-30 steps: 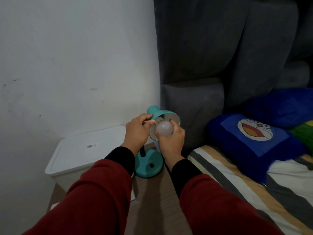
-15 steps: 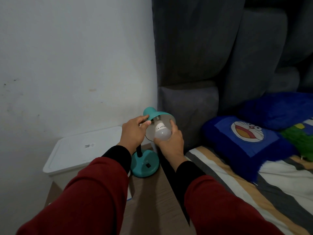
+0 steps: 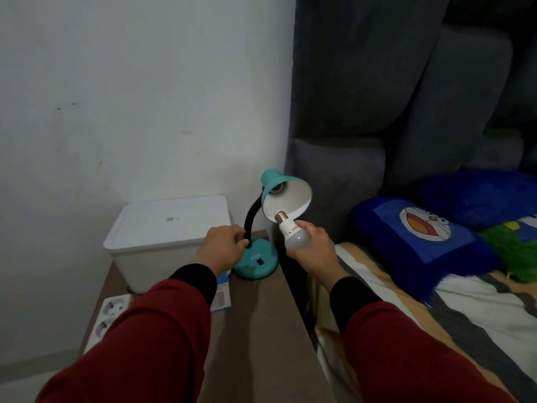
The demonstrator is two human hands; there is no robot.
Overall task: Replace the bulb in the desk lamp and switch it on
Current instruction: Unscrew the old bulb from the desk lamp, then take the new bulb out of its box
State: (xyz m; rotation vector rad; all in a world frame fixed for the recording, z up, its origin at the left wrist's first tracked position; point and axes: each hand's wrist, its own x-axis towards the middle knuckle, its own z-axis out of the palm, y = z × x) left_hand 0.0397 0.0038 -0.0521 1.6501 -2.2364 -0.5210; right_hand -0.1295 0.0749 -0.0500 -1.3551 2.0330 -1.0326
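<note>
A white wall fills the upper left of the frame, a brown bedside table the lower centre. The teal lamp at centre now has an empty socket. The right hand has pulled the bulb out, fingers wrapped around it just below the shade; the left hand has dropped to curl around the neck. Removal looks done.

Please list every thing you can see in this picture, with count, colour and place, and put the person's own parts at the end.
desk lamp: 1, teal with black neck, back of the table, socket empty
bulb: 1, white, out of the lamp, below the shade
storage box: 1, white, lid on, left of the lamp
power strip: 1, white, left edge of the table
small box: 1, blue and white, partly under the left sleeve
table: 1, brown, beside the bed
cartoon pillow: 1, blue, on the bed
headboard: 1, grey, behind the bed
left hand: 1, at the lamp's neck
right hand: 1, holding the bulb
</note>
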